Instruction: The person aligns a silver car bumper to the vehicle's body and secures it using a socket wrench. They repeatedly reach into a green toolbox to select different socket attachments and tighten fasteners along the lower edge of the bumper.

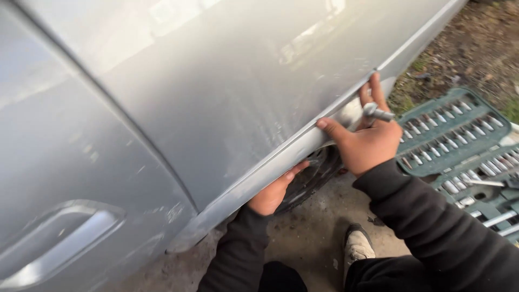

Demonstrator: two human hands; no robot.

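Both hands on the silver wheel-arch lip, tyre tucked behind it.

My left hand [273,192] is curled under the arch trim [281,157], fingers hidden, so I can't tell how tightly it grips. My right hand [367,140] is mostly open, thumb pressed on the trim edge, with a small metal bolt or socket bit [377,113] pinched between the fingers, probably. Tyre [313,173] sits just behind the trim. Risk: that loosely pinched piece could slip and drop onto the concrete, or scrape the painted panel [216,92]. The open green tool case [454,135] beside me holds rows of sockets and bits, with chrome bars lower down.
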